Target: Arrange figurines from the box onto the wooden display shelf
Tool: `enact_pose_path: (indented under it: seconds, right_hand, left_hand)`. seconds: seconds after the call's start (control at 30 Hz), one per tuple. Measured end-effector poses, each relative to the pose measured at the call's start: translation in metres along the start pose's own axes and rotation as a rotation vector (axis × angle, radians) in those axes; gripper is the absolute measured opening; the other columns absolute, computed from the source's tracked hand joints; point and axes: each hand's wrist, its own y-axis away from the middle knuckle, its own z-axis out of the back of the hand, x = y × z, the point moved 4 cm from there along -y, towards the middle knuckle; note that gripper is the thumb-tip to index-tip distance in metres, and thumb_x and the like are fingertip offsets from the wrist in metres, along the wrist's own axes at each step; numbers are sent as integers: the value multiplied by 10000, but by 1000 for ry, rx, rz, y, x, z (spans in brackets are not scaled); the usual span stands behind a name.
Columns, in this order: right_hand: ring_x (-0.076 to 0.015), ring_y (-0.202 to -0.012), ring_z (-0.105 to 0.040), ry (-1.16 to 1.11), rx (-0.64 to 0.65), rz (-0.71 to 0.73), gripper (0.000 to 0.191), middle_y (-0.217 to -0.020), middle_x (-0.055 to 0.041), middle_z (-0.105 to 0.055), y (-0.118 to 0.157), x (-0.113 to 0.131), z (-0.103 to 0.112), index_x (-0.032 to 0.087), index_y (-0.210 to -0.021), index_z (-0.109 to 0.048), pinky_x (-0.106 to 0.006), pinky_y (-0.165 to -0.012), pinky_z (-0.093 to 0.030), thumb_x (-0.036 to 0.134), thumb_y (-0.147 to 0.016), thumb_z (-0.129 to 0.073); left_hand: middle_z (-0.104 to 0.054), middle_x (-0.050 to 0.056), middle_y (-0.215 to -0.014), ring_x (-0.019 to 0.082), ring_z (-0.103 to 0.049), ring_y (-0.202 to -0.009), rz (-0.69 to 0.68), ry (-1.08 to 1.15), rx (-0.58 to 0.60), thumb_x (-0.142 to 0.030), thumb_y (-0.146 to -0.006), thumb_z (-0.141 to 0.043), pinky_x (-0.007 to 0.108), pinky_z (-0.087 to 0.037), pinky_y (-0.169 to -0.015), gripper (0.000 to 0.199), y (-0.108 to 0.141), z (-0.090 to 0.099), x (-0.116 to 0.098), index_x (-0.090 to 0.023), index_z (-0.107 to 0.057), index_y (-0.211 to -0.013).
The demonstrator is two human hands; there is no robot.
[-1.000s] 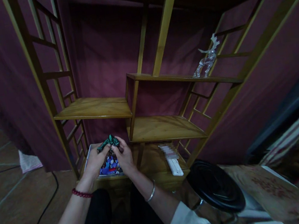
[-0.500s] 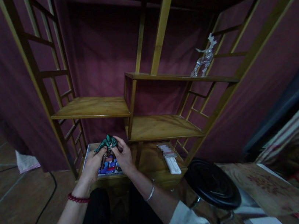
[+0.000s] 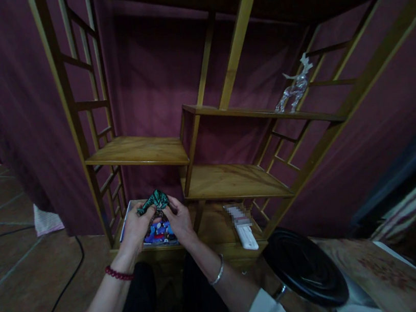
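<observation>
Between my hands is a dark green, shiny piece of gathered cloth [image 3: 157, 200], its exact kind unclear. My left hand [image 3: 138, 229] pinches it from the left, thumb on top. On the other side my right hand [image 3: 179, 221] grips it with thumb and bent fingers. Just below them, on the lowest shelf, lies a shallow light-rimmed box [image 3: 125, 223] with blue, white and red shapes inside. Something brown and patterned shows under the cloth, partly hidden by my fingers.
A wooden display shelf [image 3: 137, 151] stands in front of me. A clear deer figurine [image 3: 295, 89] is on its upper right board. A white, partly blurred long object [image 3: 247, 236] lies low on the right. Beside it is a black round stool [image 3: 304, 266]. A cable [image 3: 69, 283] crosses the floor at left.
The whole view has shifted, so the shelf and hands appear slightly further right and lower. Both hands keep hold of the green cloth, which looks a little more bunched upward.
</observation>
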Motion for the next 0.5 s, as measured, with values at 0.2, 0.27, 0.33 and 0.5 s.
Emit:
enact_pose_path:
  seconds: [0.2, 0.27, 0.33, 0.5]
  right_hand:
    - [-168, -948, -600, 73, 65, 1, 324, -1014, -19, -656, 3, 7, -1, 203, -1078, -583, -304, -860, -472, 277, -769, -523]
    - [-166, -940, -603, 99, 84, 2, 331, -1014, -23, -655, 4, 10, 0, 205, -1097, -576, -307, -860, -470, 299, -788, -504]
    - [-164, -949, -598, 113, 125, 7, 352, -1028, -26, -648, 5, 14, 1, 211, -1134, -552, -312, -871, -462, 313, -805, -485]
    - [-169, -1043, -549, 172, 246, 42, 397, -1130, -25, -598, 10, 23, 5, 220, -1186, -511, -325, -937, -413, 326, -803, -496]
  left_hand:
    - [-616, -22, -620, 102, -583, -527, 27, -9, 16, -277, -553, -698, 227, -511, -543, 272, -1, 0, -4, -136, -565, -745]
    - [-631, -4, -641, 110, -593, -532, 43, 3, 19, -264, -559, -695, 226, -509, -535, 267, 0, 0, -7, -131, -573, -756]
    - [-639, 10, -646, 119, -599, -524, 73, 5, 18, -259, -571, -686, 227, -503, -511, 268, 0, 0, -8, -129, -581, -780]
    - [-625, -4, -590, 106, -560, -430, 66, -31, 12, -296, -580, -678, 202, -446, -410, 271, 1, 0, -12, -137, -575, -774]
